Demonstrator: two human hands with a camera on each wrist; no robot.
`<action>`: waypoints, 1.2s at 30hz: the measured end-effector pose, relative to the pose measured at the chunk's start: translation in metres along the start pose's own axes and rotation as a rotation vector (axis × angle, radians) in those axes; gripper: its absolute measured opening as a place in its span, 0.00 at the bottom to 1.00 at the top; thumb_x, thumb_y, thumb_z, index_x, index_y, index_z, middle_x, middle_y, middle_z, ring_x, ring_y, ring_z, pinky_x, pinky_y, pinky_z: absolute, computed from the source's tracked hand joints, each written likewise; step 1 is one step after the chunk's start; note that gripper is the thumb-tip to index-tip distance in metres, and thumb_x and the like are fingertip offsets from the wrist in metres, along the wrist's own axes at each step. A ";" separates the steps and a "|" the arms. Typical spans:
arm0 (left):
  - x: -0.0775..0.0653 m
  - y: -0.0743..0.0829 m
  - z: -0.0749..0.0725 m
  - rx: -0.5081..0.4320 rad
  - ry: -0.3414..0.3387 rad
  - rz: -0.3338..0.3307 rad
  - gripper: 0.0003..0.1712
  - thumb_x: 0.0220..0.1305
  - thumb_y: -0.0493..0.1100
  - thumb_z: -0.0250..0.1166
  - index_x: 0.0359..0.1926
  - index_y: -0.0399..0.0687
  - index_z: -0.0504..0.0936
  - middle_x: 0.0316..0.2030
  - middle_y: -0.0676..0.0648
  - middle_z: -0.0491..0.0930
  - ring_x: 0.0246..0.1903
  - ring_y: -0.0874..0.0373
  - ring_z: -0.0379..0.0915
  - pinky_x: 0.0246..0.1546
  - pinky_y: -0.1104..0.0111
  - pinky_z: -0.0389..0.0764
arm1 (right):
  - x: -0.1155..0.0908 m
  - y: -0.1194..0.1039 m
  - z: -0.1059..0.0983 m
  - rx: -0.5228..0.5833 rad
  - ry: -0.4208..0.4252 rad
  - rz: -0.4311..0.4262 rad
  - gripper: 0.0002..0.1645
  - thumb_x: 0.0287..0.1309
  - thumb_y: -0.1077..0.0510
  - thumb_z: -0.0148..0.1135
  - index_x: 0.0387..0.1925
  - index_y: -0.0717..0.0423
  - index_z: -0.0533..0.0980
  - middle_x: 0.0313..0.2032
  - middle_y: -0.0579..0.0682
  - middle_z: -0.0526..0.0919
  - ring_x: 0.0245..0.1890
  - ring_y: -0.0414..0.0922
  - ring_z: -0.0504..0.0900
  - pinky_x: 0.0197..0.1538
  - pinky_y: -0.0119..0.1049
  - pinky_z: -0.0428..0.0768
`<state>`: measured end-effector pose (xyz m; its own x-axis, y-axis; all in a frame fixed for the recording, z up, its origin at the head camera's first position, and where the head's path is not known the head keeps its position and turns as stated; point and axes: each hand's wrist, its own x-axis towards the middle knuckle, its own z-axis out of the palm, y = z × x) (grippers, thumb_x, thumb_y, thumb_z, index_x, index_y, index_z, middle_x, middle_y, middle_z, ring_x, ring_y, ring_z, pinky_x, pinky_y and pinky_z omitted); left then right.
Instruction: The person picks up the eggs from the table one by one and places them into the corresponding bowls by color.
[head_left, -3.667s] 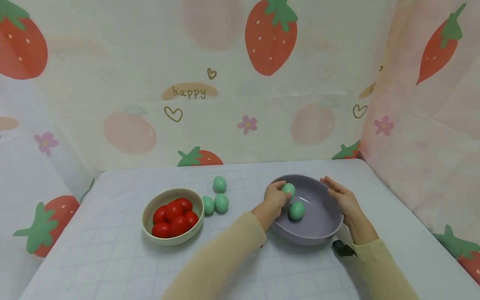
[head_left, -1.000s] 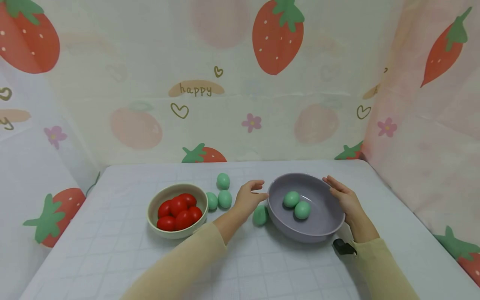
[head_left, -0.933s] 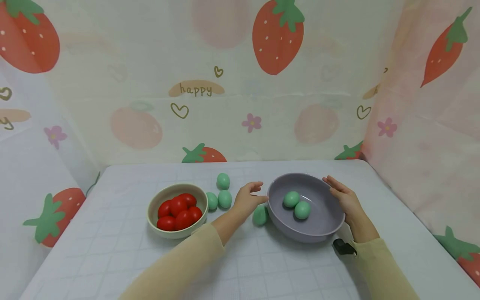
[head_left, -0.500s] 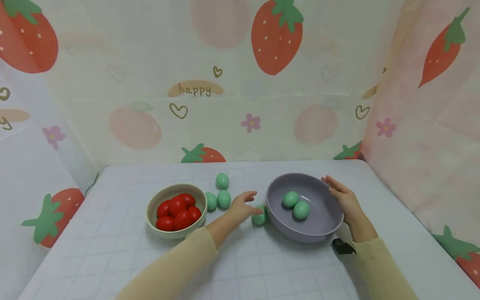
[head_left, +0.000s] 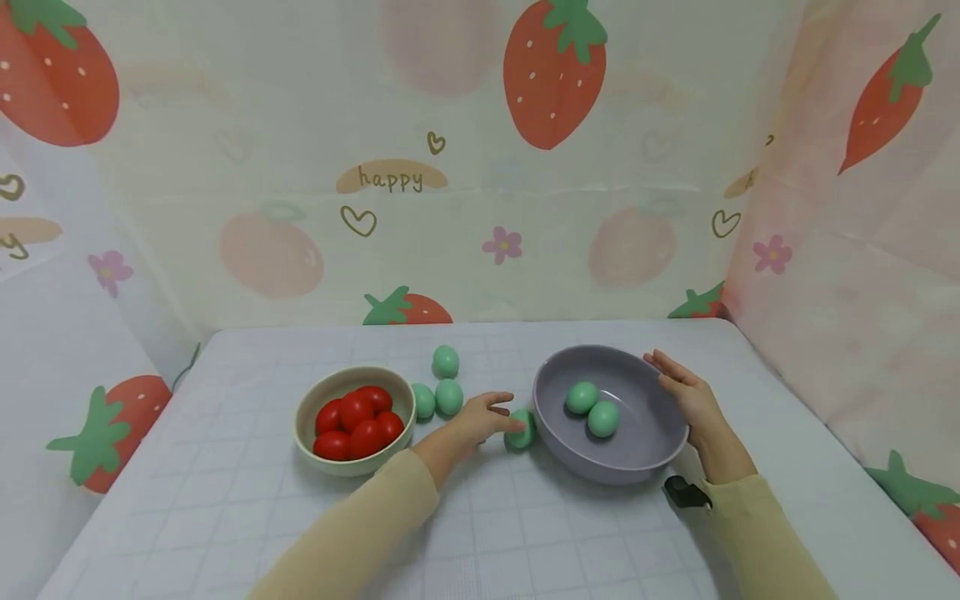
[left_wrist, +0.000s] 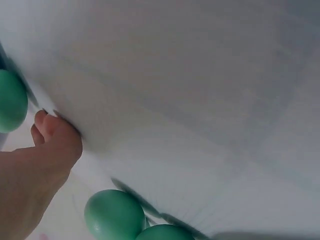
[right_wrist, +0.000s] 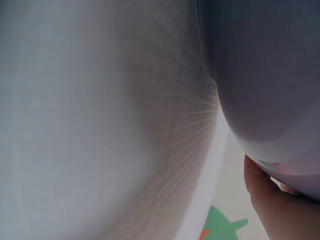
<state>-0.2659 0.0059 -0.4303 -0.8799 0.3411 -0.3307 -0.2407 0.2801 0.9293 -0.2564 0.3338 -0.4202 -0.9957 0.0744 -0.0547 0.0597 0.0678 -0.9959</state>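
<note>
Green egg [head_left: 522, 437] beside the purple bowl [head_left: 645, 408] now has the left hand [head_left: 474, 422] at it

At centre left of the frame, a cream bowl [head_left: 345, 469] of red eggs [head_left: 356, 411] sits on the table [head_left: 525, 525]. Just right of it lie three green eggs [head_left: 449, 397]. Near mid-frame, the left hand has dropped from the purple bowl's rim, and its thumb now overlaps the lone green egg, outside that bowl. Its fingers are parted, with no grip; whether the thumb touches, I cannot tell. That shift suggests this egg is now the one being handled. Right of centre, two green eggs [head_left: 603, 419] lie together inside the purple bowl; one was in the hand earlier, so its placing looks finished. Farther right, the right hand [head_left: 697, 414] rests along the rim, fingers straight, grasping nothing, much as before.
</note>
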 end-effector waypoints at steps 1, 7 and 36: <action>0.001 0.000 0.001 -0.001 -0.002 -0.004 0.37 0.58 0.40 0.70 0.68 0.44 0.68 0.62 0.38 0.71 0.63 0.42 0.64 0.64 0.44 0.58 | 0.000 0.000 0.000 -0.002 0.000 0.000 0.31 0.74 0.63 0.44 0.73 0.62 0.50 0.52 0.21 0.75 0.74 0.43 0.44 0.72 0.37 0.43; 0.008 -0.003 0.012 0.071 -0.002 0.014 0.35 0.54 0.36 0.73 0.64 0.40 0.72 0.58 0.37 0.73 0.61 0.43 0.65 0.63 0.47 0.61 | 0.000 -0.001 -0.001 0.002 -0.007 -0.001 0.32 0.74 0.63 0.44 0.73 0.62 0.49 0.53 0.21 0.75 0.74 0.43 0.43 0.72 0.37 0.43; 0.003 -0.001 0.010 0.022 0.058 -0.076 0.35 0.53 0.33 0.74 0.63 0.45 0.75 0.58 0.39 0.74 0.62 0.42 0.64 0.60 0.37 0.58 | 0.001 0.003 -0.002 0.015 0.003 -0.016 0.31 0.73 0.65 0.43 0.73 0.64 0.50 0.49 0.20 0.76 0.74 0.45 0.45 0.72 0.36 0.44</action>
<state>-0.2639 0.0154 -0.4343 -0.8821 0.2654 -0.3891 -0.2988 0.3233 0.8979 -0.2571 0.3359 -0.4226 -0.9963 0.0768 -0.0388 0.0430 0.0541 -0.9976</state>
